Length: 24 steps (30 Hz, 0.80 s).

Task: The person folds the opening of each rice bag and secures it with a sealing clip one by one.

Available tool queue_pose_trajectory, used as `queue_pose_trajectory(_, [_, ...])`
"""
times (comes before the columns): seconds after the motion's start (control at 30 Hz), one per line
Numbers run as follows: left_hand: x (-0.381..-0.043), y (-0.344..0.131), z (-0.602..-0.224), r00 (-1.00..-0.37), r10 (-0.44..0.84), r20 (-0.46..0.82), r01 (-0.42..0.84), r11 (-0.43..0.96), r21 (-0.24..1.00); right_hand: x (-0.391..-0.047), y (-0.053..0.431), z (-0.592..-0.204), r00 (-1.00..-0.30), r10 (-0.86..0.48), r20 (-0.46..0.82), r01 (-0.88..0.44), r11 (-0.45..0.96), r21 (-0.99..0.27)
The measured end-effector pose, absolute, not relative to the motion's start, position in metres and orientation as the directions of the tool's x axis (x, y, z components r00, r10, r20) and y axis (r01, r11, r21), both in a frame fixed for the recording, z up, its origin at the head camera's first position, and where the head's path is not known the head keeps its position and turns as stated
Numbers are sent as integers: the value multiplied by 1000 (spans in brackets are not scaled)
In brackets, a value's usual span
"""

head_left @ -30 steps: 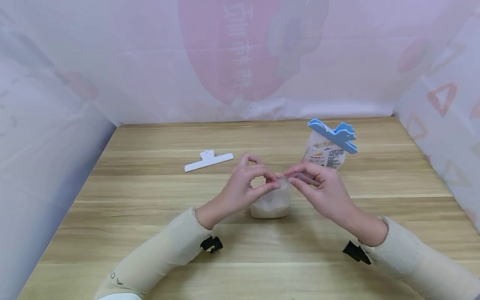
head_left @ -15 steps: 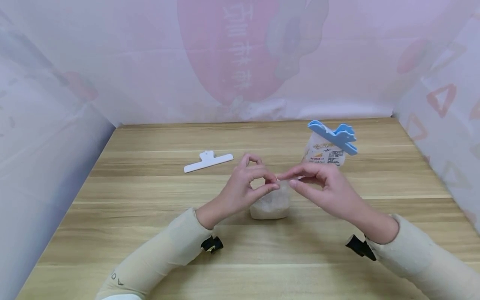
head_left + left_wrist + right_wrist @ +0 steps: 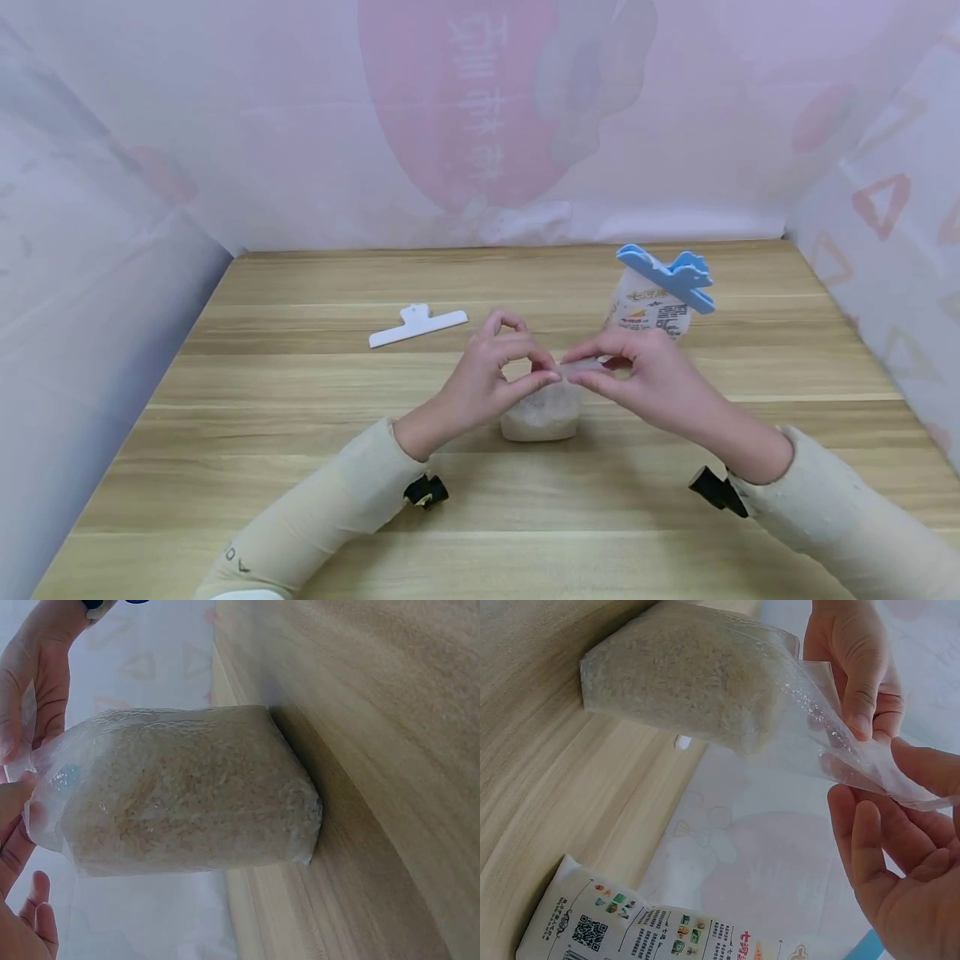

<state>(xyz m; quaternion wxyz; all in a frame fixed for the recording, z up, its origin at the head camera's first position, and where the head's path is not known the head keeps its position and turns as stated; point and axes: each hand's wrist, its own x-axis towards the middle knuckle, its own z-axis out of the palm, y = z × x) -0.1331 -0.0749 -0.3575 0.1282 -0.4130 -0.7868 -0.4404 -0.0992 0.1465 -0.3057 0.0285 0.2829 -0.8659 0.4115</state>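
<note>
Standing upright on the desk [image 3: 300, 467], a clear bag [image 3: 187, 791] packed with pale, rice-like grains sits between the person's two hands, its flat base on the wood and its loose upper film gathered above the contents. The left hand [image 3: 487, 371] pinches that film from the left, thumb against fingertips with a rounded gap behind them; in the left wrist view its other fingers bend loosely, clear of the plastic. The right hand [image 3: 656, 379] holds the film from the other side, thumb on one face and fingers on the opposite one, the fingertips of both hands close together. In the right wrist view the slack plastic runs in a creased strip toward the right thumb, with small white specks on it.

Beyond the right hand stands a printed bag [image 3: 637, 312] bearing text, small pictures and a QR code, with a blue clip [image 3: 667, 277] fastened across its top at a slant. Farther left, beyond the left hand and apart from it, a white clip [image 3: 416, 325] lies on the wood. Both forearms wear beige sleeves [image 3: 315, 492], and a pale backdrop [image 3: 300, 125] with reddish shapes rises behind.
</note>
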Motion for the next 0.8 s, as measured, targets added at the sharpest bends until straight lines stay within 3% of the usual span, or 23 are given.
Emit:
queue_pose_trajectory(0.2, [-132, -75, -358, -632, 534, 562, 756, 268, 597, -103, 145, -312, -784, -467, 408, -616, 508, -603])
queue_pose_trajectory(0.4, [-132, -75, -357, -583, 541, 607, 795, 225, 563, -104, 144, -313, -745, -473, 471, -665, 472, -579])
queue_pose_trajectory(0.57, [-133, -74, -356, -551, 545, 632, 817, 198, 541, -106, 145, -311, -764, -490, 419, -637, 471, -611])
queue_pose_trajectory(0.8, [-132, -75, -358, -585, 539, 606, 794, 229, 563, -109, 142, -310, -772, -540, 335, -609, 480, -631])
